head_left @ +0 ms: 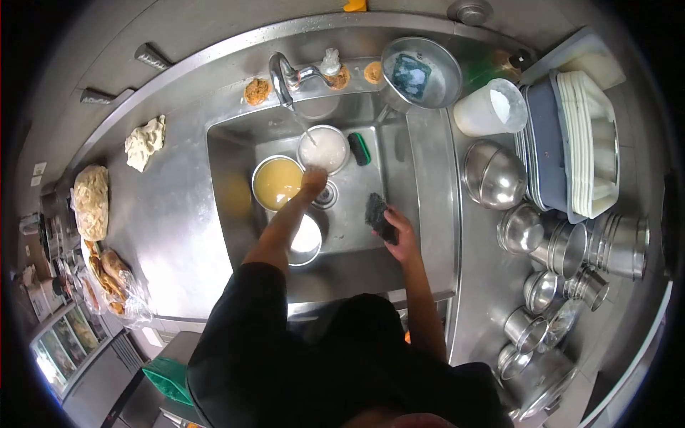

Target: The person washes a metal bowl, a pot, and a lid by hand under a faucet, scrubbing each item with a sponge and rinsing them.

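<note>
Water runs from the tap [280,82] into a round metal pot [338,129] of cloudy water in the sink. My left hand [314,181] is closed at the near rim of that pot; its fingertips are partly hidden. Beside it stands a second metal pot [255,187] filled with yellowish liquid. Below my left forearm is a third pot [317,251] with bright white contents, partly covered by the arm. My right hand [404,237] grips a dark scouring pad [379,217] over the right side of the sink. A green-and-black scrub brush [360,148] lies near the cloudy pot.
The sink drain [326,195] lies beyond my left hand. Orange-brown scrubbers [257,91] and a metal bowl [437,93] holding a blue-green sponge sit along the back ledge. Stacked metal bowls [495,175], a white bucket [485,110] and trays [581,143] crowd the right. A cloth [145,143] lies left.
</note>
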`<state>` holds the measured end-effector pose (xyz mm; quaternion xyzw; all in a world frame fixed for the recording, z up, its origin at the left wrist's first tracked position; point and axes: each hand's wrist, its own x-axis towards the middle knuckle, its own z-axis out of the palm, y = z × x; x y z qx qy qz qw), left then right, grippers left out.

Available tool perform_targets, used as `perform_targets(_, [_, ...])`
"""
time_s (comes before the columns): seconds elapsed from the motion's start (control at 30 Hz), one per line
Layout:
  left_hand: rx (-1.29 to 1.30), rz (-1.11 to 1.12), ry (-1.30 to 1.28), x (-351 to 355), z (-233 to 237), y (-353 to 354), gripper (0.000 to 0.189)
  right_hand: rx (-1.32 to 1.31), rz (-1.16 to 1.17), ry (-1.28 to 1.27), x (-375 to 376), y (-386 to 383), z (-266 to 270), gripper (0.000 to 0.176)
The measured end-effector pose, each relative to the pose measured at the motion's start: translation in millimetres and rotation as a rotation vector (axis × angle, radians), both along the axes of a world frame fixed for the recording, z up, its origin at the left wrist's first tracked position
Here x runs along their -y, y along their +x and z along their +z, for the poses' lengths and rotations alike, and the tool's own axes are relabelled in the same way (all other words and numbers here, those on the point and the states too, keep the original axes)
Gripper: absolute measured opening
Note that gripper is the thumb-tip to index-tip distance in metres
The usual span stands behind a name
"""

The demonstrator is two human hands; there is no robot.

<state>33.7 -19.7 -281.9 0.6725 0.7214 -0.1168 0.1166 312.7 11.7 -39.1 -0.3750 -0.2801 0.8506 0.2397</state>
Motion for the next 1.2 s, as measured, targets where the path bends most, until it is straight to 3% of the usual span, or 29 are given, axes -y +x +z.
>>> perform_targets(0.03, [-0.024,-0.058,0.153,0.8,-1.1,3.1,0.019,-0.006,-0.014,-0.095,3.4,4.5,-0.6,0.035])
perform_targets(0.07, [-0.025,-0.044,0.15,0.0,-1.1,4.2,0.019,-0.017,-0.027,-0.192,8.4,8.1,-2.1,0.035])
perform_targets(0.13, [0.213,-0.091,-0.018,-14.4,14.6,0.2,0.023,-0.052,-0.032,-0.209,15.5,18.1,-11.7,0.034])
perform_targets(0.27, [0.097,-0.103,0.033,-25.4,43.8,0.2,0.019,0.038,-0.127,-0.203,31.7,30.8,-8.7,0.032])
perform_targets(0.33, [0.108,-0.121,0.028,-29.8,70.7,-8.9,0.02,0.024,-0.068,0.149,32.6,30.5,-7.9,0.032])
perform_targets(0.4, [0.121,-0.14,0.032,-36.4,89.6,-13.8,0.021,-0.019,-0.041,0.134,27.0,26.8,-9.4,0.035])
perform_targets(0.47, [0.208,0.1,0.126,-46.7,97.3,-16.6,0.027,0.082,-0.092,-0.016,18.4,10.5,8.3,0.031])
perform_targets(0.53, [0.226,0.161,0.14,-49.9,119.7,-13.4,0.027,0.08,-0.147,-0.063,11.2,-2.0,22.7,0.031])
perform_targets(0.6, [0.434,0.582,0.327,-47.2,159.3,-14.5,0.027,0.065,-0.201,-0.119,-0.9,-18.1,26.3,0.031])
perform_targets(0.63, [0.541,0.75,0.411,-51.6,152.3,-22.0,0.032,0.072,-0.266,-0.051,-10.8,-25.0,26.1,0.033])
perform_targets(0.67, [0.532,0.744,0.41,-55.6,145.7,-36.7,0.032,0.08,-0.336,0.014,-19.1,-33.2,24.8,0.035])
perform_targets(0.73, [1.236,0.895,0.531,-55.5,145.3,-59.0,0.042,0.157,-0.41,0.229,-34.9,-58.1,34.7,0.038])
perform_targets(0.77, [1.23,0.884,0.52,-53.3,160.8,-56.9,0.042,0.322,-0.328,0.513,-42.5,-73.8,37.1,0.039])
perform_targets(0.8, [1.327,0.947,0.616,-54.8,190.5,-54.0,0.054,0.484,-0.235,0.799,-48.3,-91.5,41.3,0.039])
perform_targets(0.83, [1.422,1.01,0.723,-56.9,213.7,-53.9,0.067,0.437,-0.169,0.913,-43.8,-115.1,54.8,0.037])
perform_targets(0.87, [1.413,1.008,0.735,-61.8,222.3,-51.9,0.067,0.386,-0.095,1.026,-35.5,-140.8,67.1,0.036])
perform_targets(0.93, [1.648,1.345,0.841,-67.3,233.5,-48.5,0.075,0.529,0.114,1.845,-26.8,-181.5,58.4,0.033])
perform_targets(0.97, [1.438,1.254,0.624,-45.0,286.2,-42.3,0.083,0.517,0.114,1.845,-29.8,-191.1,61.3,0.033])
perform_targets(1.0, [1.437,1.257,0.635,-31.5,297.0,-42.8,0.083,0.437,0.082,1.877,-36.4,-199.1,67.1,0.031])
perform_targets(1.07, [1.198,1.263,0.672,-21.3,307.9,-47.4,0.089,0.358,0.05,1.922,-55.0,-219.5,69.6,0.03])
perform_targets(1.13, [1.246,1.293,0.621,-12.5,311.3,-46.2,0.09,0.397,-0.044,1.494,-57.4,-235.7,49.4,0.034])
perform_targets(1.2, [1.075,1.188,0.695,-14.2,319.9,-47.2,0.09,0.308,-0.043,1.81,-28.4,-236.4,44.4,0.031])
